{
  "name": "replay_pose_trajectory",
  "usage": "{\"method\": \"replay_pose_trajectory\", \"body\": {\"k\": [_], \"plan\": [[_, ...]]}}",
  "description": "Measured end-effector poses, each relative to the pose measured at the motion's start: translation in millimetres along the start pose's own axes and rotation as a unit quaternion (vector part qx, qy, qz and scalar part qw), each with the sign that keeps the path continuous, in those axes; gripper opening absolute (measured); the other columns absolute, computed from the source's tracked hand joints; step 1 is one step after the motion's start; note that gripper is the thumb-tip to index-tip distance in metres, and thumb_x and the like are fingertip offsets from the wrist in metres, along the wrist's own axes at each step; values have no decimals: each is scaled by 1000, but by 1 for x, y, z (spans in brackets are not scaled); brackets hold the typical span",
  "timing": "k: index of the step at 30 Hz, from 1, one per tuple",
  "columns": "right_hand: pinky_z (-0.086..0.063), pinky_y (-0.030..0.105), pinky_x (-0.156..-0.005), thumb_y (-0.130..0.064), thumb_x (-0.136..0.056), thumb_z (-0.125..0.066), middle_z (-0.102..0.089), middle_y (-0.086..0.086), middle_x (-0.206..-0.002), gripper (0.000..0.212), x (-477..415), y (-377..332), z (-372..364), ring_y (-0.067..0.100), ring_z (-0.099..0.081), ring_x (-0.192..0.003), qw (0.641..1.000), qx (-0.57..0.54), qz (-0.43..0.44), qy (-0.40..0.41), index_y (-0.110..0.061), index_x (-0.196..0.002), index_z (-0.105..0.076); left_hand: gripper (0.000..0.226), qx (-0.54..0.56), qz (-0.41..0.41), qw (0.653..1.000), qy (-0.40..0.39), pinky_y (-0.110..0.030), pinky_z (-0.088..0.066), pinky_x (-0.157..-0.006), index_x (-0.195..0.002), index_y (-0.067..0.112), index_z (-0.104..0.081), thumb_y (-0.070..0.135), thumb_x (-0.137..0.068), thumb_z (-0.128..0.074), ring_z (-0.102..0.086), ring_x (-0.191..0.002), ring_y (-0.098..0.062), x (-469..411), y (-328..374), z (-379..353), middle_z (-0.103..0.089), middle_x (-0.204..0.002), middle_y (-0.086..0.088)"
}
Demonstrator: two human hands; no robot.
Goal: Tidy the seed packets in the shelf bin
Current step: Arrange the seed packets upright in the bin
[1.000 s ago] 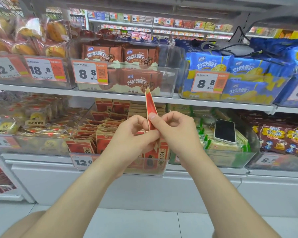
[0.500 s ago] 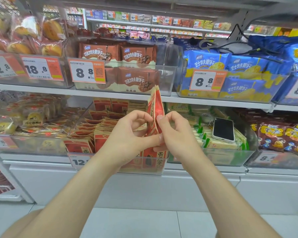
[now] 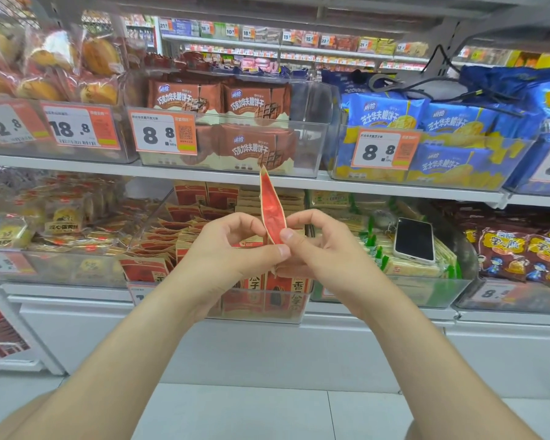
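A red seed packet [image 3: 272,211] stands upright and edge-on in front of the shelf, its top reaching the upper shelf's rail. My left hand [image 3: 232,249] pinches its lower part from the left and my right hand [image 3: 318,249] pinches it from the right, thumbs meeting at its bottom. Behind and below my hands sits the clear shelf bin [image 3: 261,312] on the lower shelf, filled with several red-and-tan seed packets [image 3: 172,236], some upright, some leaning in a jumble on the left.
A phone [image 3: 415,239] lies on green-and-cream packs in the bin to the right. Brown biscuit packs [image 3: 251,103] and blue biscuit packs [image 3: 391,119] fill bins on the upper shelf, whose rail [image 3: 204,177] runs just above my hands. White floor tiles lie below.
The packet, turned slightly so its red face showed half a second ago, is back edge-on. Both hands have kept their pinch and stayed in place before the bin.
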State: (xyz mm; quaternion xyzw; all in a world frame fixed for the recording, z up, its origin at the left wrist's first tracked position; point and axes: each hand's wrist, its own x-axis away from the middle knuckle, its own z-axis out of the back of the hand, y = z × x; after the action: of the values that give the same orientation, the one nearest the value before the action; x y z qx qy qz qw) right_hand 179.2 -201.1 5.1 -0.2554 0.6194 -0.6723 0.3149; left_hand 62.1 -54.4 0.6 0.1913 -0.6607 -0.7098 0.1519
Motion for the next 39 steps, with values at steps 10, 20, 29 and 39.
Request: {"method": "replay_pose_trajectory", "body": {"k": [10,20,29,39], "plan": [[-66,49,-88,-18,-109,-59,-81,8,-92,23,-6,4,-13,29,-80,-92,998,63,8,31,-16,-89,-70,13,14,25,1000,4,-42,-64,-98,-86,9,-76,16,-85,-87,-79,-104,-28,2,4,3,-77,-91,-6],[-66,46,-91,-14,-109,-56,-80,19,-104,24,-1,-3,-7,33,-80,-96,999,-24,-27,29,-6,-96,-75,10,51,49,997,-40,-25,-63,-85,-96,0,-85,1,-96,-76,-62,-135,-4,-3,4,13,-82,-115,1],[-61,40,-98,-35,-105,-66,-82,4,-114,28,2,-4,-5,24,-79,-107,996,-73,-52,-7,-14,-117,-81,12,77,49,995,-35,-25,-64,-84,-103,-10,-75,0,-101,-69,-78,-112,-19,-3,7,16,-81,-119,-4],[-66,32,-73,-38,-76,-95,-81,1,-106,60,3,0,-8,16,-80,-91,993,36,48,106,-30,-128,-66,34,115,37,991,-61,-37,-65,-91,-114,-10,-67,23,-104,-66,-78,-113,-27,4,13,8,-80,-118,-14]]}}
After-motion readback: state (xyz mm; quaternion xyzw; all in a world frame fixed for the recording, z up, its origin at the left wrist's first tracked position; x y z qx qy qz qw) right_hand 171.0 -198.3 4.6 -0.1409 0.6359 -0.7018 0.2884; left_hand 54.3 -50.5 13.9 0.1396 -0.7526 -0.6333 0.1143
